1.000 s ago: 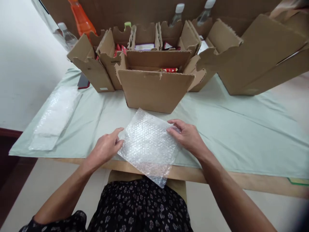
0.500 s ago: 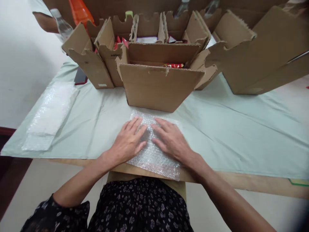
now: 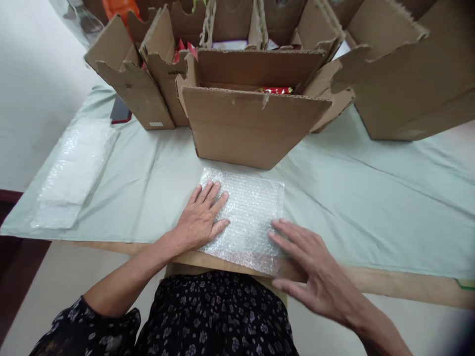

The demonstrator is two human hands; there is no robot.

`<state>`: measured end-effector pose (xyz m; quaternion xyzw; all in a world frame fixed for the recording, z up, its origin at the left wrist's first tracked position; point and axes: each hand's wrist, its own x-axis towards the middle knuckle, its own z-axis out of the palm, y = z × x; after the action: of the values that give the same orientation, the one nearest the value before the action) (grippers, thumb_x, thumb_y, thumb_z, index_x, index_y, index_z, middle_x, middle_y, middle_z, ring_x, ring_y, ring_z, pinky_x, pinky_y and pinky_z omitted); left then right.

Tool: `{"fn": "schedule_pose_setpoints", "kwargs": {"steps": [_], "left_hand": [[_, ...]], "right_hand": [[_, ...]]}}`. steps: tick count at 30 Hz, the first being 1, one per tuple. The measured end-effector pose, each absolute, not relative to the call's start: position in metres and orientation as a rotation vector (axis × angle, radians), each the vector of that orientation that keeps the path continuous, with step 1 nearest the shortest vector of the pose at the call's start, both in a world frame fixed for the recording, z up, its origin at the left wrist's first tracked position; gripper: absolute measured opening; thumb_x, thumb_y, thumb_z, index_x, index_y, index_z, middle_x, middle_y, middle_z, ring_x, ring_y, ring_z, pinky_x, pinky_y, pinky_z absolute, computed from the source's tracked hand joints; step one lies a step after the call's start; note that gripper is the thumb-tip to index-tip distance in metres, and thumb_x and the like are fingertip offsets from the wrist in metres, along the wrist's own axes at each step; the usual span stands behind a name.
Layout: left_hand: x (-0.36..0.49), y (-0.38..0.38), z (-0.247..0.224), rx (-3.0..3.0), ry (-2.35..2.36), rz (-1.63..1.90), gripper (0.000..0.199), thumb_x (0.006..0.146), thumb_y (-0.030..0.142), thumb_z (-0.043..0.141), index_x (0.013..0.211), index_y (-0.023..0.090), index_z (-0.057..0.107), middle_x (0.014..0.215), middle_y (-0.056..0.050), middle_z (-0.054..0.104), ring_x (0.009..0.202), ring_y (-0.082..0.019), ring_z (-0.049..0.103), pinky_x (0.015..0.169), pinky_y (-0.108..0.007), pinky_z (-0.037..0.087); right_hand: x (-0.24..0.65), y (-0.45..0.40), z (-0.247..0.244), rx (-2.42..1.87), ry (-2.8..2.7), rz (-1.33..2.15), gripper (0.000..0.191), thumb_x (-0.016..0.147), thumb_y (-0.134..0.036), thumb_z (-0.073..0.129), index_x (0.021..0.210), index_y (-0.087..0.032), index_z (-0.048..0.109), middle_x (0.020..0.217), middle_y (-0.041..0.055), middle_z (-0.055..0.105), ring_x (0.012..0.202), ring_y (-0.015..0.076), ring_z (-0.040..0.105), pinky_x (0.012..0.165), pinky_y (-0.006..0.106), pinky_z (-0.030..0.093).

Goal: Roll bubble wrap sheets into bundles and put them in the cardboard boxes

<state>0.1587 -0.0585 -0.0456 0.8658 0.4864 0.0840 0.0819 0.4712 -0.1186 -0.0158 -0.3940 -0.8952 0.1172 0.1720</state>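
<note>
A clear bubble wrap bag (image 3: 248,212) lies flat at the front of the table, its near edge hanging slightly over the wooden border. My left hand (image 3: 202,215) rests palm down on the bag's left side, fingers spread. At the bag's lower right corner is my right hand (image 3: 308,262), fingers apart and thumb stretched out, holding nothing. Its fingertips are over or near the bag's right edge; whether they touch it I cannot tell.
Behind the bag stands a cardboard box (image 3: 256,128) with a red packet (image 3: 276,91) inside. More open cardboard boxes (image 3: 126,94) line the back. A stack of bubble wrap bags (image 3: 74,173) lies on the left, near a dark flat object (image 3: 120,110). The pale green cloth (image 3: 389,212) has creases.
My right hand has moved off the middle of the bubble wrap bag, to the right and towards me. My left hand has stayed almost in place. The view has tilted slightly down.
</note>
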Motion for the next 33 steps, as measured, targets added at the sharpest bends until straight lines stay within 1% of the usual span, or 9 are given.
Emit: {"fn": "schedule_pose_setpoints", "kwargs": {"steps": [2,8,12,16,22,24,27,29,33], "left_hand": [[0.160,-0.058,-0.046,2.590,1.473,0.258,0.064,0.105,0.053,0.049,0.159,0.020,0.034,0.174,-0.017,0.029,0.163,-0.037,0.024,0.131,-0.061,0.018],[0.159,-0.062,-0.030,2.555,1.475,0.150,0.062,0.106,0.050,0.048,0.158,0.018,0.037,0.172,-0.020,0.032,0.162,-0.039,0.027,0.128,-0.064,0.025],[0.148,-0.075,-0.012,2.520,1.472,0.110,0.059,0.108,0.051,0.044,0.157,0.019,0.042,0.171,-0.021,0.035,0.161,-0.040,0.029,0.127,-0.066,0.028],[0.137,-0.091,-0.002,2.473,1.474,0.168,0.058,0.108,0.053,0.044,0.154,0.019,0.047,0.171,-0.021,0.035,0.162,-0.040,0.026,0.128,-0.068,0.026],[0.127,-0.099,0.007,2.379,1.086,0.214,0.098,0.086,0.077,0.068,0.161,0.021,0.041,0.170,-0.019,0.037,0.161,-0.041,0.028,0.130,-0.069,0.023],[0.124,-0.099,0.008,2.310,1.026,0.263,0.102,0.082,0.069,0.077,0.163,0.023,0.036,0.168,-0.016,0.043,0.158,-0.040,0.035,0.131,-0.067,0.024],[0.120,-0.096,0.008,2.152,1.161,0.439,0.068,0.094,0.039,0.069,0.156,0.024,0.048,0.151,-0.012,0.063,0.143,-0.032,0.056,0.123,-0.058,0.042],[0.121,-0.091,0.007,1.979,1.329,0.575,0.045,0.097,0.029,0.059,0.142,0.023,0.062,0.128,-0.009,0.076,0.119,-0.026,0.071,0.105,-0.046,0.058],[0.129,-0.077,0.003,1.750,1.529,0.692,0.030,0.093,0.026,0.058,0.118,0.021,0.074,0.090,-0.001,0.076,0.074,-0.015,0.067,0.069,-0.029,0.057]], "right_hand": [[0.465,-0.136,-0.018,-1.131,-2.559,0.316,0.074,0.096,-0.062,0.062,0.156,-0.021,0.047,0.163,0.0166,0.047,0.147,0.0347,0.048,0.111,0.052,0.046],[0.452,-0.145,-0.036,-1.192,-2.536,0.164,0.048,0.095,-0.031,0.067,0.141,-0.020,0.061,0.159,0.0175,0.051,0.144,0.0373,0.050,0.108,0.058,0.048],[0.456,-0.140,-0.033,-1.110,-2.521,0.185,0.038,0.099,-0.036,0.064,0.134,-0.021,0.067,0.153,0.0152,0.058,0.139,0.0346,0.055,0.103,0.053,0.053],[0.456,-0.135,-0.030,-1.082,-2.419,0.173,0.022,0.102,-0.023,0.059,0.121,-0.020,0.072,0.142,0.0125,0.068,0.130,0.0295,0.064,0.098,0.046,0.056],[0.449,-0.128,-0.015,-1.106,-2.080,0.471,0.020,0.103,-0.016,0.057,0.112,-0.024,0.073,0.115,0.0033,0.080,0.108,0.0181,0.075,0.094,0.033,0.058],[0.448,-0.125,-0.007,-1.223,-1.928,0.649,0.019,0.104,-0.022,0.056,0.108,-0.026,0.075,0.108,0.0002,0.081,0.101,0.0159,0.076,0.089,0.028,0.060],[0.447,-0.118,-0.001,-1.395,-1.677,0.810,0.019,0.101,-0.033,0.061,0.095,-0.026,0.077,0.093,-0.0006,0.080,0.086,0.0151,0.077,0.077,0.023,0.060],[0.446,-0.110,-0.003,-1.471,-1.543,0.860,0.021,0.097,-0.039,0.065,0.088,-0.024,0.077,0.084,0.0005,0.078,0.076,0.0150,0.073,0.070,0.023,0.059],[0.440,-0.090,-0.013,-1.596,-1.426,0.904,0.025,0.091,-0.043,0.067,0.087,-0.021,0.077,0.078,0.0026,0.075,0.066,0.0141,0.065,0.061,0.023,0.054]]}}
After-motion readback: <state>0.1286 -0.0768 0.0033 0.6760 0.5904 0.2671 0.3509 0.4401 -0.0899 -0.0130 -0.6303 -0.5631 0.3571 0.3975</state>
